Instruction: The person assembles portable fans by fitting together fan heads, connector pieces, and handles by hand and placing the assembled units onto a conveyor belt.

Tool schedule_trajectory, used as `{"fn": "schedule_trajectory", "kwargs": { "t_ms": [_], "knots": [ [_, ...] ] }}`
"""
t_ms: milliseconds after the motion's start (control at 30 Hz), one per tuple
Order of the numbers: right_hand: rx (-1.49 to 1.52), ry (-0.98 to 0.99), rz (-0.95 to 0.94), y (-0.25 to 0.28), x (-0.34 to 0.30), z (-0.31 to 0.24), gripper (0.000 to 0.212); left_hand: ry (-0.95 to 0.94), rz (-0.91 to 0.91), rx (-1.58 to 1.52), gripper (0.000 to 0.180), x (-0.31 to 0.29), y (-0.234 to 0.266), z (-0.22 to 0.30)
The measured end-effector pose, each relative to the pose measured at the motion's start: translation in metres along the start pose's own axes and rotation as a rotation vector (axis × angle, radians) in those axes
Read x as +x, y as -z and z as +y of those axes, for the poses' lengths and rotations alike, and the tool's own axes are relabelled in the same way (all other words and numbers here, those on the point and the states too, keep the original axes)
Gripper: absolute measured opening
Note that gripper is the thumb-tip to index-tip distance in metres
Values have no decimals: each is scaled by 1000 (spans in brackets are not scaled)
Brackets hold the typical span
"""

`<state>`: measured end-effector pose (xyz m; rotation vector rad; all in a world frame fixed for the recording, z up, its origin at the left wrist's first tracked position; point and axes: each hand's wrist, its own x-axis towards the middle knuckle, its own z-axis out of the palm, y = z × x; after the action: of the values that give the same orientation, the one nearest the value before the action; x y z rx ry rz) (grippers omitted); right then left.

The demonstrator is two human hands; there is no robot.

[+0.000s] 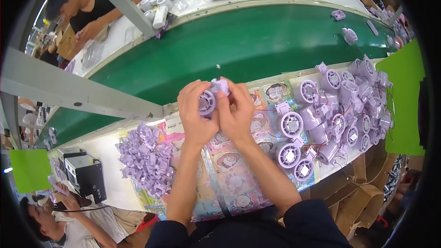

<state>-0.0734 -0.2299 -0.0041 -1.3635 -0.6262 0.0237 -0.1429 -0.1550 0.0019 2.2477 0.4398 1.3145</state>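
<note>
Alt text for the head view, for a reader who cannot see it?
Left hand and right hand together hold a lilac fan housing above a cartoon-printed mat, beside a green conveyor belt. Small lilac parts are heaped left, wired fan housings right.

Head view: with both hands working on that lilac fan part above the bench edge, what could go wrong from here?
The lilac fan housing is pinched between the left hand and right hand right at the edge of the green conveyor belt; a slip could drop it or the small lilac piece onto the belt. Thin red wires trail through the heap of finished fan units close by, so a reaching hand might snag one.
</note>
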Motion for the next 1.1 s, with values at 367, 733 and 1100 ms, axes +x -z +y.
{"fn": "schedule_trajectory", "kwargs": {
  "t_ms": [367, 733, 1100],
  "knots": [
    [118, -197, -205, 16, 2, 13, 21, -73, 81, 11, 55, -9, 0, -2],
    [407, -387, -391, 20, -10, 2, 21, 450, -34, -398, 25, -1, 23, 4],
    [470, -469, -424, 24, -2, -8, 22, 488, 16, -682, 15, -5, 23, 1]
  ]
}}
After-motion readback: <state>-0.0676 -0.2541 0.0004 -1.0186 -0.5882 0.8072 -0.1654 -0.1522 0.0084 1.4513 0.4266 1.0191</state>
